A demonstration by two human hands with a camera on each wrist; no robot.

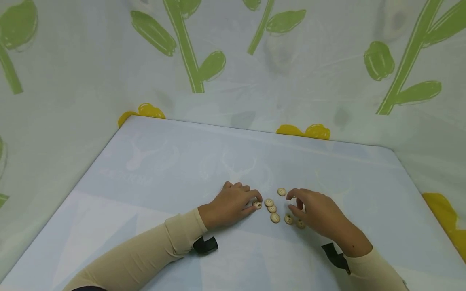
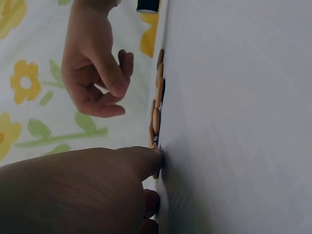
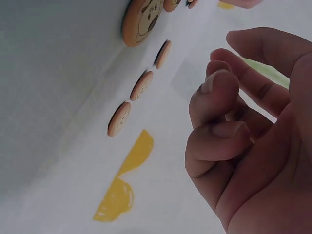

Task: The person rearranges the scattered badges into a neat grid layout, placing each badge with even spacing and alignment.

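Observation:
My left hand (image 1: 230, 205) rests on the table, thumb and index finger pinching the edges of a small round wooden button (image 1: 257, 205) with a printed face. Just right of it, two buttons overlap, the upper button (image 1: 269, 202) touching the lower. Nearer me are a single button (image 1: 275, 218) and two darker-nosed ones, one beside the right hand (image 1: 289, 219). The right hand (image 1: 320, 211) hovers above the table, fingers loosely bent, holding nothing; the right wrist view shows bare fingertips (image 3: 217, 83). Another button (image 1: 281, 191) lies beyond it, and one is partly hidden behind its fingers.
A pale blue-grey tabletop (image 1: 174, 157) with faint deer prints spreads around the hands. Behind it hangs a light curtain (image 1: 233, 81) with green leaf stems. Dark wrist straps show under both sleeves, the left strap (image 1: 205, 245) touching the table area.

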